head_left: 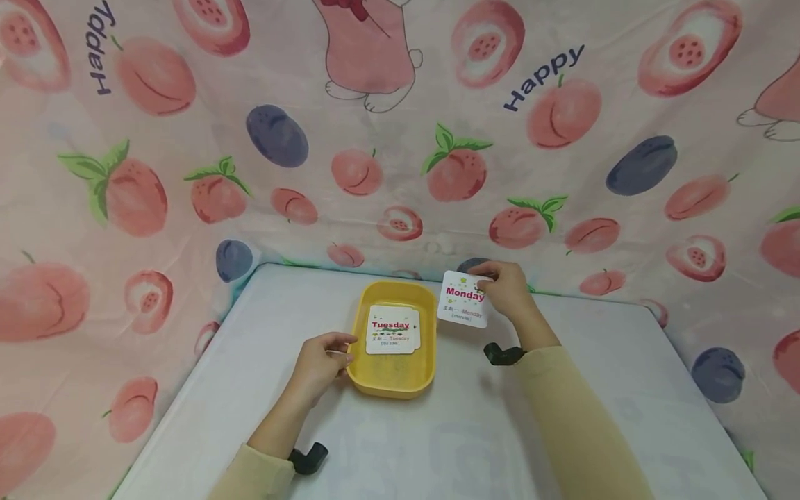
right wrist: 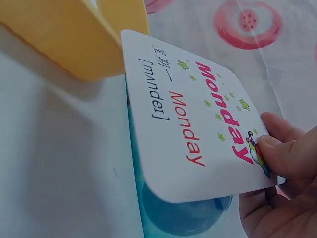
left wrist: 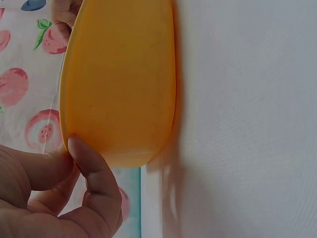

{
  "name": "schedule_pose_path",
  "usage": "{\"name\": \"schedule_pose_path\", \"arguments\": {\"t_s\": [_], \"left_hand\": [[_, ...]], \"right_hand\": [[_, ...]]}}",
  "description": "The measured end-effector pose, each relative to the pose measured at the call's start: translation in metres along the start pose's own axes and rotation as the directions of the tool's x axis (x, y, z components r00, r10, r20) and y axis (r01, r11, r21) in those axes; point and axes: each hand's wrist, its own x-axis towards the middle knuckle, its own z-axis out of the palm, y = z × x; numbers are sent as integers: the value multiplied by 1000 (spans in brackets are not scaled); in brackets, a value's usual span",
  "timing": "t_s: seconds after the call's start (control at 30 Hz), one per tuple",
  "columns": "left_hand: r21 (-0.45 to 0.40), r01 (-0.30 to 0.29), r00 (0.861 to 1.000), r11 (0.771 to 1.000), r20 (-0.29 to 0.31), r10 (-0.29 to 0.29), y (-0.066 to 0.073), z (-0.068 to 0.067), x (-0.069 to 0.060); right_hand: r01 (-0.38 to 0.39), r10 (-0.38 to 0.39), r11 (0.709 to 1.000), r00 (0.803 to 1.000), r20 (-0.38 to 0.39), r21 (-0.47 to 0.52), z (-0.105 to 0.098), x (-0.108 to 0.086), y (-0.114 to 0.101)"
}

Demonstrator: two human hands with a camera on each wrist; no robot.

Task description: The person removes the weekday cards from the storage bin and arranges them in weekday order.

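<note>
A yellow tray (head_left: pixel 392 380) stands on the white table, with a "Tuesday" flashcard (head_left: pixel 392 332) lying face up inside; the edge of at least one more card shows beneath it. My left hand (head_left: pixel 320 362) pinches the tray's left rim between thumb and fingers, seen close in the left wrist view on the tray wall (left wrist: pixel 121 89). To the right of the tray, my right hand (head_left: pixel 509 295) holds a "Monday" flashcard (head_left: pixel 464 300) by its upper right corner, above the table. In the right wrist view the thumb lies on the printed face of that card (right wrist: pixel 193 124).
The white table (head_left: pixel 425 444) reaches back to a curtain (head_left: pixel 387 167) printed with peaches and plums, which also hangs at both sides. A black strap piece (head_left: pixel 309 458) sits at the left wrist, and another (head_left: pixel 503 354) at the right wrist.
</note>
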Motion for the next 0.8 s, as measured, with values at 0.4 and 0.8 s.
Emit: {"name": "schedule_pose_path", "arguments": {"t_s": [0.4, 0.8], "left_hand": [[-11, 8, 1000, 1000, 6, -8, 0, -1, 2], [-21, 6, 1000, 1000, 11, -6, -1, -1, 1]], "right_hand": [[-31, 33, 999, 999, 43, -40, 3, 5, 16], [-71, 78, 995, 992, 102, -64, 27, 7, 37]]}}
